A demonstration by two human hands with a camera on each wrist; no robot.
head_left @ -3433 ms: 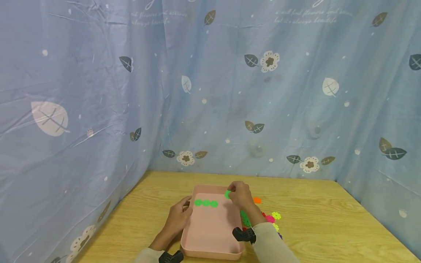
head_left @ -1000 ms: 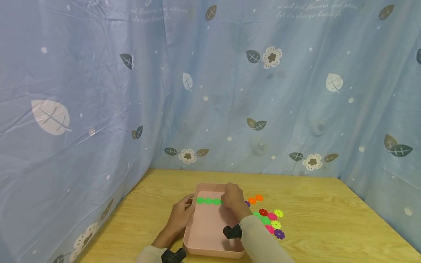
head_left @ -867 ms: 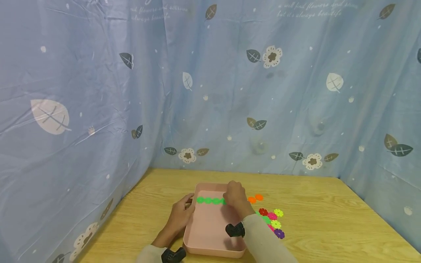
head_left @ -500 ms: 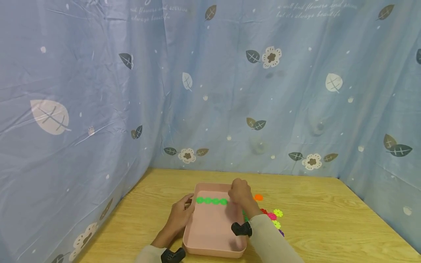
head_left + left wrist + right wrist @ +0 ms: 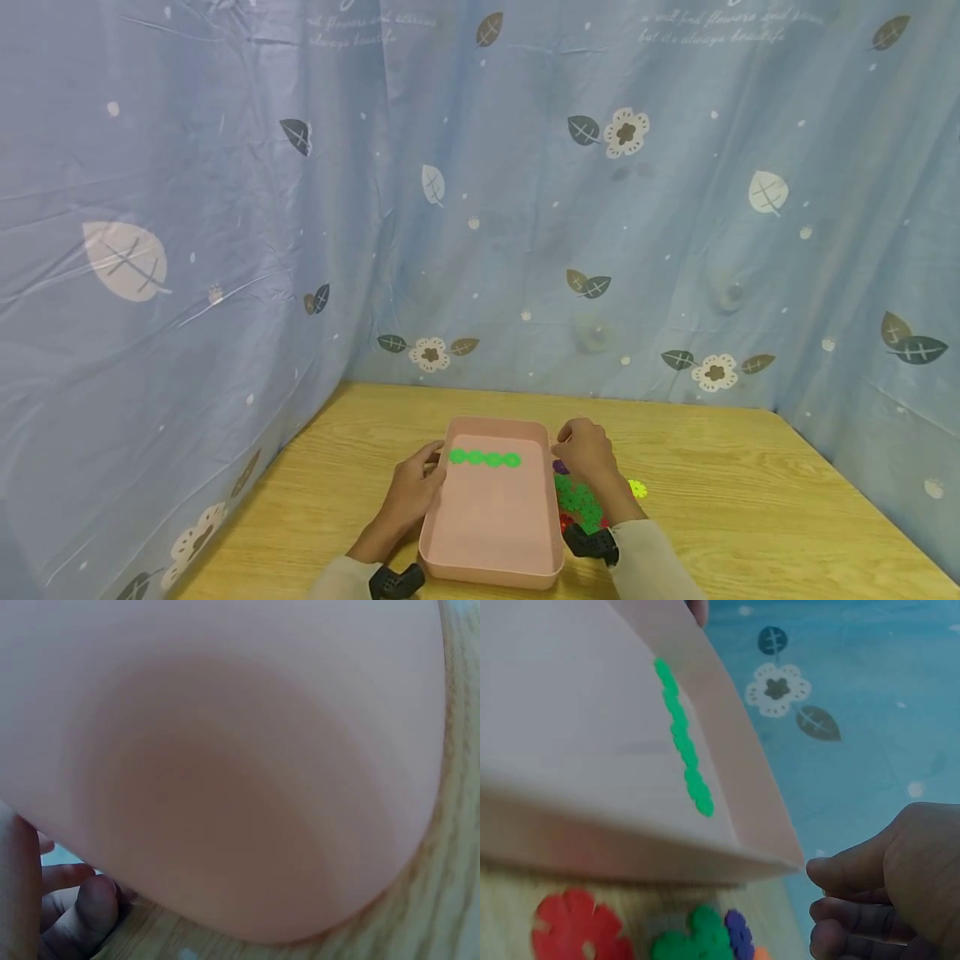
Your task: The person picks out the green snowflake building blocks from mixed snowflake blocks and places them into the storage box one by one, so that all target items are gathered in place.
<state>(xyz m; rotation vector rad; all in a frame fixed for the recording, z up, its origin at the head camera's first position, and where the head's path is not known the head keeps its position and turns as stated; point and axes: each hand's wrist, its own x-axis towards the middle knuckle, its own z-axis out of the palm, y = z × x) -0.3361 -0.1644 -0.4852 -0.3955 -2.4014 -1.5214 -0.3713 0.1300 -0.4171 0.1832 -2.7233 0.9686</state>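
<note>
A pink rectangular tray (image 5: 487, 533) lies on the table, with a row of several green flower-shaped plastic discs (image 5: 493, 459) along its far end. My left hand (image 5: 409, 493) grips the tray's left side, thumb at the rim and fingers outside the wall. That wall fills most of the left wrist view, with fingers (image 5: 96, 904) at lower left. Beyond the tray's far right corner hovers my right hand (image 5: 588, 457), fingers loosely bent and nothing visible in them. In the right wrist view its thumb comes right up beside the tray corner.
Right of the tray lie loose flower discs: a green cluster (image 5: 579, 502), a purple one (image 5: 561, 467), a red one (image 5: 581, 930) and a yellow one (image 5: 637, 488). My right forearm covers part of the pile. A blue patterned curtain (image 5: 525, 208) hangs behind the wooden table (image 5: 720, 483).
My right hand has set a green disc at the row's right end, let go and moved right, out over the loose discs. My left hand stays at the tray's side.
</note>
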